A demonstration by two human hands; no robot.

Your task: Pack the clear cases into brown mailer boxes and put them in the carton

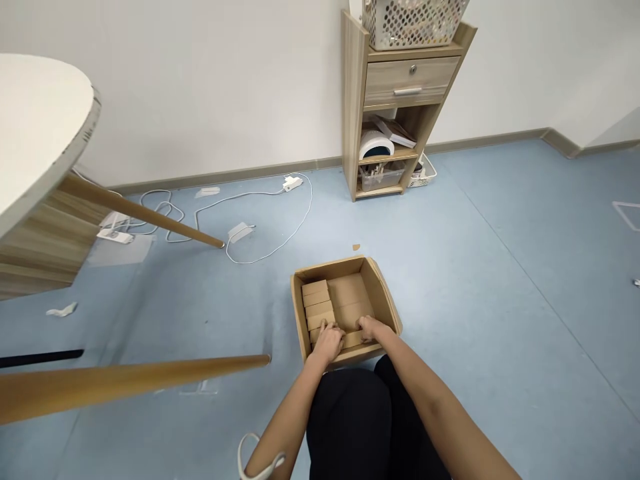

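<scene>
An open cardboard box (385, 293) sits on the floor just in front of my knees. Inside, several small cardboard boxes (317, 298) are lined up in a row along its left wall. Another small cardboard box (353, 339) lies crosswise by the near wall, between my hands. My left hand (330, 341) is curled at its left end, beside the near end of the row. At the other end, the fingers of my right hand (370, 328) are closed on it. My fingers partly cover both ends.
A wooden cabinet (413, 83) with a drawer and shelves stands against the wall, a perforated basket (415, 25) on top. To the left are a white table (40, 127) and its slanted wooden legs (200, 377). White cables (260, 257) and a cardboard scrap (356, 247) lie on the blue floor.
</scene>
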